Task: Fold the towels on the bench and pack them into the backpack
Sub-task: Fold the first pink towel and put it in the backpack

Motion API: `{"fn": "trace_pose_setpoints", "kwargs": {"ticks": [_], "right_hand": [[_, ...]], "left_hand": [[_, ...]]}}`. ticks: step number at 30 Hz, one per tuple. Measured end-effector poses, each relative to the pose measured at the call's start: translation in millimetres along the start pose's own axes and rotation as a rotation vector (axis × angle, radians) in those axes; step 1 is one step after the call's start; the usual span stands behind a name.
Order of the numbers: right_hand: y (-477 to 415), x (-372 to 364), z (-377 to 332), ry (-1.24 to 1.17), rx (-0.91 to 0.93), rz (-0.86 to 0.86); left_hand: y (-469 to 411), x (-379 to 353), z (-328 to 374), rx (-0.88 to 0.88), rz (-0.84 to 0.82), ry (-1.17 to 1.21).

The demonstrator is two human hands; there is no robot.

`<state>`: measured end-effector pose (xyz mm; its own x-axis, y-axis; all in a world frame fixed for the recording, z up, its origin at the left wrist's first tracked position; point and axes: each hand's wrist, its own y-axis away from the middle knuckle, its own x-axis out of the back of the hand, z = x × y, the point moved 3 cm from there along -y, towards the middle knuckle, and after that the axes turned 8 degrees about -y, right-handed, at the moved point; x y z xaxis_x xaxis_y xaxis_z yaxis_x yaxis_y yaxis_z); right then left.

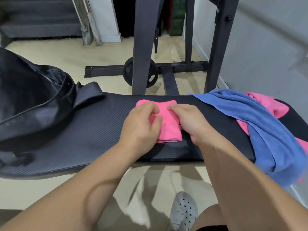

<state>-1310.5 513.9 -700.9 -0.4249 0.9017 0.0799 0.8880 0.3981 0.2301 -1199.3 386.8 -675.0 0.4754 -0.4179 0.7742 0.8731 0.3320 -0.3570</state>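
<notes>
While hands [141, 125] [191, 124] pinch the folded towel [168, 129], bare bench [100, 130] reaches the backpack [33, 97].

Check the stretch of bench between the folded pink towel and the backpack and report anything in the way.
Nothing visible blocks it. Only a strap lies on the bench between the folded pink towel and the backpack, near the far edge. The blue towel lies on the other side.

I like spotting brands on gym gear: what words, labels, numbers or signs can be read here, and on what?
No text can be read.
Weight plate: any embossing is too dark to read.
Green objects at the back: markings blurred.
Backpack, folded pink towel, blue towel, bench: no label shows.
</notes>
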Motion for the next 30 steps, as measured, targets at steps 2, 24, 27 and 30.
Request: {"fn": "trace_pose_setpoints", "kwargs": {"ticks": [2,24,27,30], "right_hand": [[-3,-1,-2,0.051,0.065,0.025],[2,-17,14,1.071,0.264,-0.202],[11,-22,-3,1.127,0.289,-0.168],[21,-28,-14,1.051,0.232,-0.258]], "left_hand": [[5,4,-12,0.017,0.038,-0.106],[10,-21,-47,-0.042,-0.555,-0.552],[-10,7,-60,0.000,-0.392,-0.539],[-19,24,-74,0.094,-0.211,-0.545]]}}
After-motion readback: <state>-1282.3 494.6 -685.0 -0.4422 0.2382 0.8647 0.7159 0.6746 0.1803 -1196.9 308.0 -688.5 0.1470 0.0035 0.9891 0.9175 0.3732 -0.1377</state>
